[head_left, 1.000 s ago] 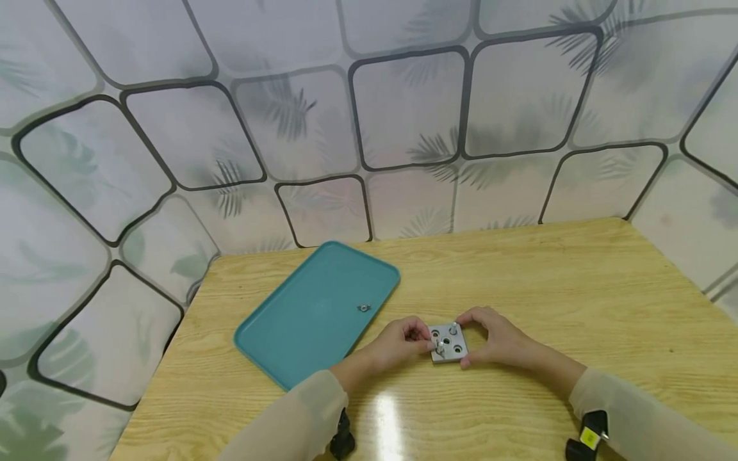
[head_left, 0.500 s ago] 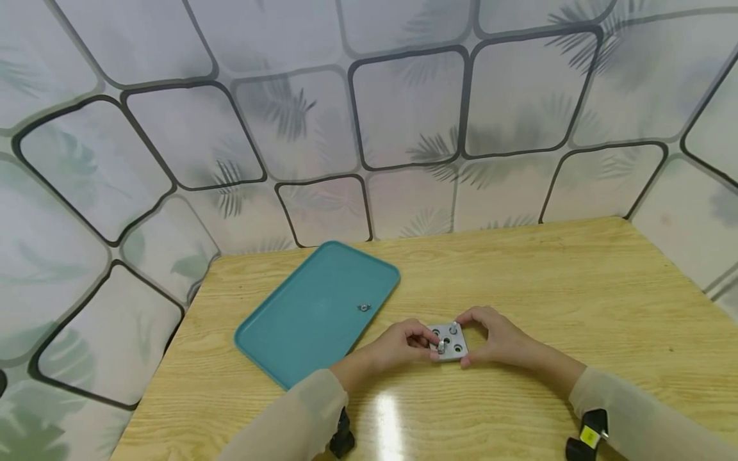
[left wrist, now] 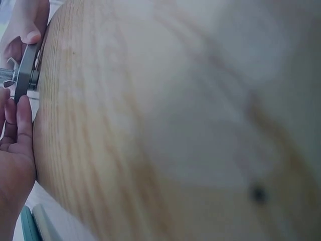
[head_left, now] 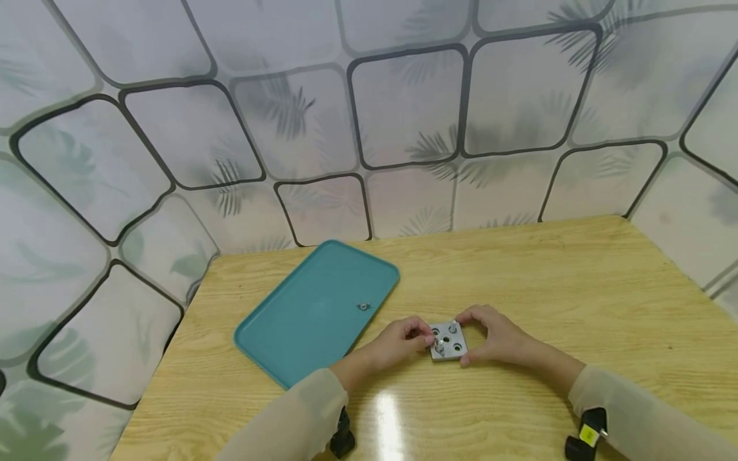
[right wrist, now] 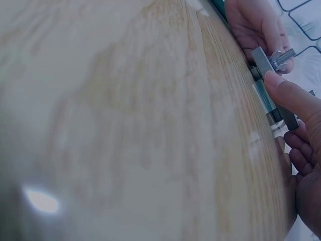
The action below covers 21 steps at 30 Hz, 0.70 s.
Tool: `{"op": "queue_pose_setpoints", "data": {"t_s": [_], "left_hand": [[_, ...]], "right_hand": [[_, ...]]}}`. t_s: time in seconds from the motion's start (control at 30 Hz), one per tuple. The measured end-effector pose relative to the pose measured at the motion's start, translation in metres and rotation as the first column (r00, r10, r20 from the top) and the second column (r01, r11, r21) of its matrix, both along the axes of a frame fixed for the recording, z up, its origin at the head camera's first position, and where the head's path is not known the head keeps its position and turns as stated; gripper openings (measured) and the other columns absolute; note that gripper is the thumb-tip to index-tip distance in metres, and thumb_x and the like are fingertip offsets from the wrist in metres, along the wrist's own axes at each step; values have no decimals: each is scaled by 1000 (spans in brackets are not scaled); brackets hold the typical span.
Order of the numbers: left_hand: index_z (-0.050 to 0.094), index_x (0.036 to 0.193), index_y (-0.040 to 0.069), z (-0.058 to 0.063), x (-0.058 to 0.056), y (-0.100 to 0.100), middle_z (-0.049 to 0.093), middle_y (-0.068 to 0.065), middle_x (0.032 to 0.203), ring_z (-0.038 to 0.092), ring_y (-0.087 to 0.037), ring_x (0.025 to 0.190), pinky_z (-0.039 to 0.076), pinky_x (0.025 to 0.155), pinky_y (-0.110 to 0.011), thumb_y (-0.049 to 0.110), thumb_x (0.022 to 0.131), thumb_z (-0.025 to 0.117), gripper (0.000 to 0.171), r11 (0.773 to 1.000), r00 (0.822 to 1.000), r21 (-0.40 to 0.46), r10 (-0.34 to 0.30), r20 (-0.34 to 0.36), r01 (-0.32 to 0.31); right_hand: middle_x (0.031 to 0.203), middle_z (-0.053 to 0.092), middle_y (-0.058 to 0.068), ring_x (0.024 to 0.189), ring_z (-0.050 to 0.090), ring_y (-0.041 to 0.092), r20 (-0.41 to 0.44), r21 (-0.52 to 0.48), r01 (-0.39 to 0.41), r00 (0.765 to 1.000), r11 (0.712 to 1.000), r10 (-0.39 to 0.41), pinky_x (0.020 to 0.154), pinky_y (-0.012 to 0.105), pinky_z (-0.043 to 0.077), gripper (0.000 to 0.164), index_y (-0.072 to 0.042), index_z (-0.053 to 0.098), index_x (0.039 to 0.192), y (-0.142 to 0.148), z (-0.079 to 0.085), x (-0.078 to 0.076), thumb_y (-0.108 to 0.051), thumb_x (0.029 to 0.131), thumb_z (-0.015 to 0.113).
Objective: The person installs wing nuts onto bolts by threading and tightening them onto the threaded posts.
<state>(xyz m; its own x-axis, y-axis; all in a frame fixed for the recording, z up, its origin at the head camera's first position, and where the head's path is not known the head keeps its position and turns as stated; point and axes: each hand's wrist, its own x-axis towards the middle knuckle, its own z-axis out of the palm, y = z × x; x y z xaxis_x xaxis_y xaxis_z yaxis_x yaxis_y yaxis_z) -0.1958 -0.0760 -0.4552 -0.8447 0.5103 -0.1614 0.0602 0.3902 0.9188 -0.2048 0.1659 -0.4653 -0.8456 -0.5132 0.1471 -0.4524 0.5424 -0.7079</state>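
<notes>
A square grey metal plate (head_left: 451, 344) with several holes lies flat near the middle of the table, and two bolts stand up through it. On the nearer-left bolt (right wrist: 288, 54) sits a wing nut (head_left: 439, 347). My left hand (head_left: 396, 344) has its curled fingertips at that wing nut, while other fingers touch the plate's edge in the left wrist view. My right hand (head_left: 500, 339) grips the plate's right side, thumb on the near corner and index finger at the far one. Bolt heads show under the plate in the wrist views.
A teal tray (head_left: 311, 314) lies at an angle to the left, its lower edge behind the left forearm. One loose wing nut (head_left: 363, 307) rests on it near the right rim. The wooden table (head_left: 548, 275) reaches back to a patterned curtain (head_left: 415, 115).
My left fingers moved right over the wing nut half a second ago, then drew back left to its side. The right hand keeps its grip and the plate stays nearly in place.
</notes>
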Motion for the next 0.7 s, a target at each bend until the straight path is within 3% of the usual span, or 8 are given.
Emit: {"op": "queue_pose_setpoints", "data": {"t_s": [0.13, 0.3, 0.5, 0.7], "left_hand": [[65, 103, 14, 1, 0, -1, 57, 5, 92, 51, -5, 81, 43, 71, -20, 26, 88, 59, 20, 999, 999, 18, -45, 6, 45], [66, 110, 16, 2, 0, -2, 51, 3, 88, 47, -5, 77, 42, 69, -18, 19, 80, 69, 30, 995, 995, 10, -100, -21, 100], [58, 108, 13, 3, 2, -1, 49, 2, 87, 50, -6, 77, 45, 71, -18, 16, 77, 73, 34, 996, 997, 41, -76, 31, 75], [66, 104, 12, 5, 3, 0, 48, 1, 89, 50, -5, 80, 45, 75, -17, 15, 76, 73, 29, 997, 997, 8, -79, -5, 79]], "right_hand": [[110, 57, -3, 105, 47, 18, 13, 8, 1, 1000, 1000, -1, 90, 38, 38, 67, -14, 58, 109, 0, 0, 0, -44, 55, 84], [110, 57, -3, 104, 47, 17, 12, 8, -1, 1000, 1000, 1, 89, 37, 38, 67, -13, 58, 109, 0, -1, 0, -44, 55, 84], [108, 58, -5, 101, 47, 12, -12, -3, -1, 1000, 1000, 1, 88, 31, 38, 67, -13, 58, 108, 0, -1, 0, -43, 54, 84], [108, 57, -4, 102, 47, 13, -8, 2, 0, 1000, 1000, 0, 88, 33, 39, 67, -13, 58, 109, 0, -1, 0, -42, 55, 84]]}}
